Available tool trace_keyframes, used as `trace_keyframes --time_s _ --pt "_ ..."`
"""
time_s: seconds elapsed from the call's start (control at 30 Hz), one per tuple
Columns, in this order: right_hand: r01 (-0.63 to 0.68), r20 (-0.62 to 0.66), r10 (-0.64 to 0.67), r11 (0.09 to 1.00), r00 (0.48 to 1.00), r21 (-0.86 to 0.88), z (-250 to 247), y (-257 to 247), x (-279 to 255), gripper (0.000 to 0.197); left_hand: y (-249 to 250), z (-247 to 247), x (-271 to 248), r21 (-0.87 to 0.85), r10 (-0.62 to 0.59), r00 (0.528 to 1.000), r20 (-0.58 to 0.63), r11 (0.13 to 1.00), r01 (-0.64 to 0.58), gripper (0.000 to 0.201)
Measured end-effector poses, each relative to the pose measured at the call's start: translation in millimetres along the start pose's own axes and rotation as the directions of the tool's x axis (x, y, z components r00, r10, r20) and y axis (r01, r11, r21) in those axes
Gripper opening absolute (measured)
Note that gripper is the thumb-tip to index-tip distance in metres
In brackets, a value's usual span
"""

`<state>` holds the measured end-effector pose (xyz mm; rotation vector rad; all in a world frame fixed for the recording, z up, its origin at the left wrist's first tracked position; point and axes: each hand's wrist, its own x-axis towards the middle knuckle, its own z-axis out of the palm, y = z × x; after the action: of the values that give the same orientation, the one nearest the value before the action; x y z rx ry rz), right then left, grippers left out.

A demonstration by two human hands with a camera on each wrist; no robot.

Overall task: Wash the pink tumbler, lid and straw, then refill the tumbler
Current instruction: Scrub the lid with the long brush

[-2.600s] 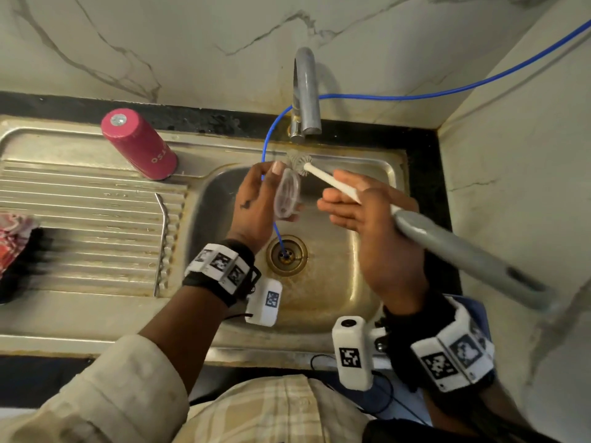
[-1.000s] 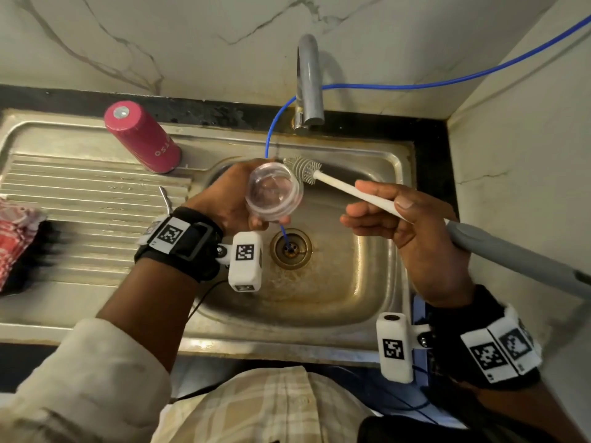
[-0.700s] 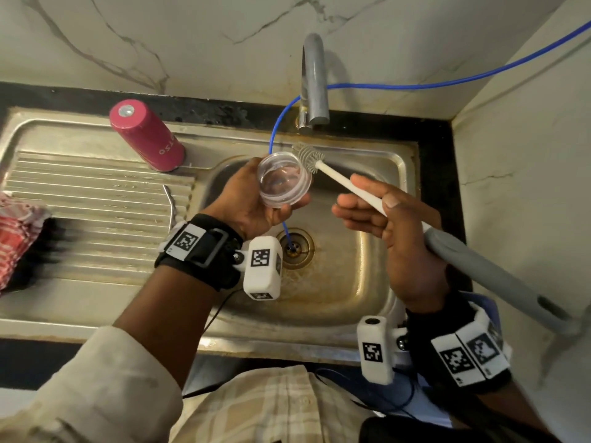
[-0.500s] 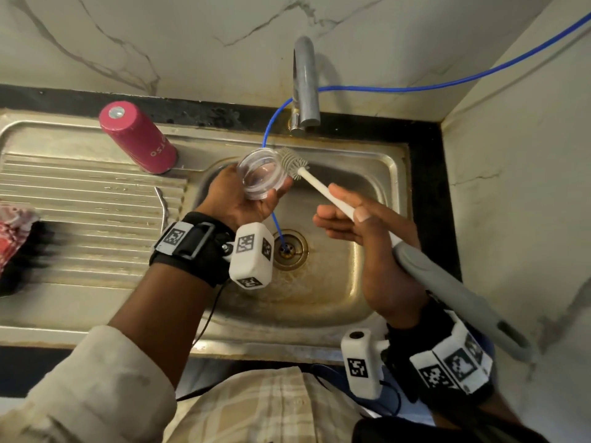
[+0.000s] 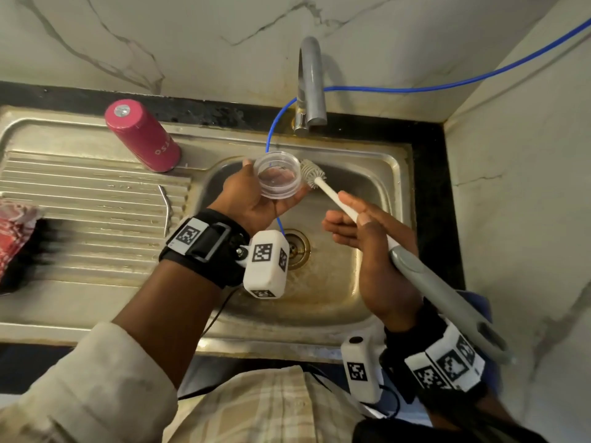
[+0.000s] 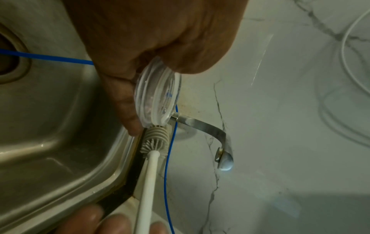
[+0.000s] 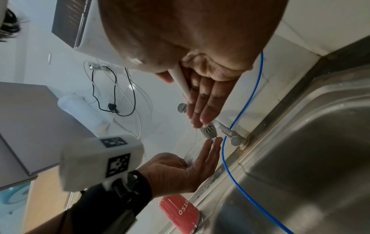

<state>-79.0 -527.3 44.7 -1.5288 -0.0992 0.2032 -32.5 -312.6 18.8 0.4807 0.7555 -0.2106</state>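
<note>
My left hand point(image 5: 256, 199) holds the clear round lid point(image 5: 278, 179) over the sink basin, pinched by its rim with the hollow side up. My right hand point(image 5: 361, 219) pinches the white shaft of a bottle brush under its thumb, and the long grey handle point(image 5: 431, 289) runs back past the wrist. The grey brush head point(image 5: 311, 174) touches the lid's right rim, as the left wrist view shows, brush head point(image 6: 156, 139) against lid point(image 6: 158, 98). The pink tumbler point(image 5: 142, 135) stands upside down on the drainboard. A bent metal straw point(image 5: 166, 206) lies on the ribs.
The steel sink point(image 5: 396, 174) has its drain point(image 5: 297, 247) below my hands. The tap point(image 5: 308, 84) stands at the back with a blue hose point(image 5: 271, 139) running into the drain. A red cloth point(image 5: 12, 228) lies at the far left. Marble walls close in behind and right.
My left hand turned the lid from on edge to hollow side up. The brush head stays at its right rim, shifting slightly with both hands.
</note>
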Motion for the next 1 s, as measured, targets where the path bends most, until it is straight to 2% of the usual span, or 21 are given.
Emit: trace_keyframes --time_s 0.07,0.13,0.27,0.43,0.6,0.77,0.9,1.0 --pt "-0.033 -0.046 0.033 0.999 0.998 -0.008 4 4 8 0.035 -1 0 -3 -0.001 -0.027 0.999 0.046 1.0 0.027 0.061" --pt "-0.097 -0.038 0.097 0.995 0.995 -0.002 4 2 16 0.031 4 0 -7 -0.005 -0.075 0.995 0.073 0.997 0.076 0.061" --pt "-0.036 0.011 0.036 0.999 0.999 0.003 0 -3 11 0.038 11 5 -19 -0.049 -0.136 0.989 0.064 0.989 0.139 0.062" --pt "-0.085 -0.013 0.085 0.996 0.996 0.023 4 0 19 0.046 -8 13 -12 0.076 -0.071 0.992 -0.107 0.994 0.079 0.068" --pt "-0.056 -0.013 0.056 0.998 0.998 -0.004 6 1 8 0.043 -10 6 4 0.028 0.06 0.973 -0.221 0.998 -0.055 0.063" --pt "0.041 -0.033 -0.043 0.998 0.999 -0.056 9 0 -3 0.04 -18 10 2 0.077 0.135 0.961 -0.243 0.99 -0.119 0.053" --pt "-0.009 -0.047 0.007 0.998 0.999 -0.063 9 -5 12 0.042 -26 15 1 0.163 0.204 0.953 -0.223 0.972 -0.17 0.049" --pt "-0.031 0.002 0.031 0.999 1.0 -0.034 9 -8 8 0.041 -14 8 9 0.138 0.23 0.929 -0.291 0.971 -0.197 0.055"
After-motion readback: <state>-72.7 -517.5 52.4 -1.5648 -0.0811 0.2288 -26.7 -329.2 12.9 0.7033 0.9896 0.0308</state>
